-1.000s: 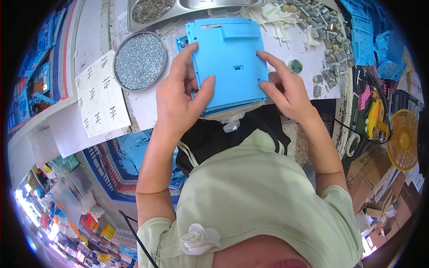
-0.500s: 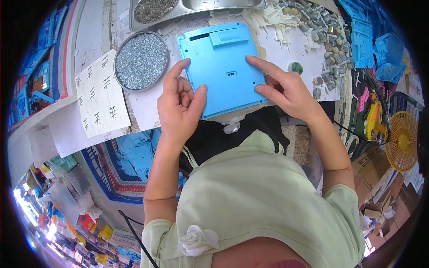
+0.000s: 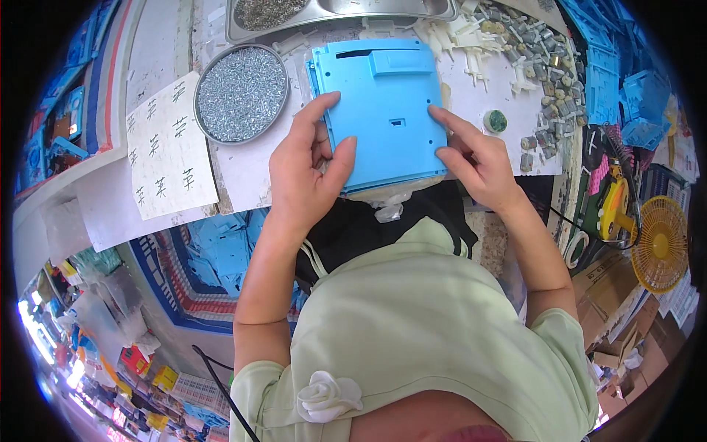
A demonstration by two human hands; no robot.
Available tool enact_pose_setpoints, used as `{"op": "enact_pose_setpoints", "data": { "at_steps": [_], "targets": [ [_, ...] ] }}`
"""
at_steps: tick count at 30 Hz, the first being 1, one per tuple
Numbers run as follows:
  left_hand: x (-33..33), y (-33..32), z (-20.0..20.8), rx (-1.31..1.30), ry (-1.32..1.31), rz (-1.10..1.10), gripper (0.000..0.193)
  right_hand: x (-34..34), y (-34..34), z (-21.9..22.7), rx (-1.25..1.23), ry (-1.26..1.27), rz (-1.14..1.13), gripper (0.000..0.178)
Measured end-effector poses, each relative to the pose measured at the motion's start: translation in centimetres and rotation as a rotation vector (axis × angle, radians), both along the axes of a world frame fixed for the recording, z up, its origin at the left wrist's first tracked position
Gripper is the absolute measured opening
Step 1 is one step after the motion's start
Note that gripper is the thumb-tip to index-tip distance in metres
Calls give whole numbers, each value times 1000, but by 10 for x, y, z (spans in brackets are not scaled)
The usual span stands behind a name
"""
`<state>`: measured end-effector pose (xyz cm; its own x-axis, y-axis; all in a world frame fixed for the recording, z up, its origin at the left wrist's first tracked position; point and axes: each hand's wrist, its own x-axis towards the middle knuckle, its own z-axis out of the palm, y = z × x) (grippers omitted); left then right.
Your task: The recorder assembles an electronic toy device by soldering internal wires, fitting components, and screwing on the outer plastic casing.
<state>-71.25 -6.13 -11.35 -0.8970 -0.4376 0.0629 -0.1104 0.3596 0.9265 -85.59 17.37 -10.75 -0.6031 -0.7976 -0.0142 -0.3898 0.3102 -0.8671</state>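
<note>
A flat blue plastic housing panel (image 3: 383, 110) with slots and a raised tab lies on the white work surface in front of me. My left hand (image 3: 305, 173) grips its left edge, thumb on top and fingers at the side. My right hand (image 3: 475, 158) presses its right edge with the index finger stretched onto the panel. Clear plastic wrap shows under the panel's near edge.
A round metal tray of small screws (image 3: 241, 92) sits left of the panel. A steel tray (image 3: 339, 11) lies at the back. White plastic bits and small grey metal parts (image 3: 530, 59) lie right, beside stacked blue parts (image 3: 626, 96). A yellow fan (image 3: 663, 243) stands at far right.
The blue panel has been lowered from a tilted hold to lie flatter and farther from me. Both hands shifted with it; the right index finger now lies on its right edge.
</note>
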Motion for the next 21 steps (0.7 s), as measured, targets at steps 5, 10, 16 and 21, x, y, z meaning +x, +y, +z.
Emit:
{"op": "enact_pose_setpoints", "data": {
  "at_steps": [5,10,16,21],
  "targets": [
    [-1,-1,5,-37,-22,-3,55,-1,-8,9,62,-49,15,53],
    [17,3,1,-47,-2,101,55,0,-15,9,50,98,163,58],
    [19,8,-8,55,65,155,62,0,-14,-1,-43,129,178,62],
    [25,10,-27,128,135,213,60,0,-13,-12,-157,5,134,63]
  ]
}}
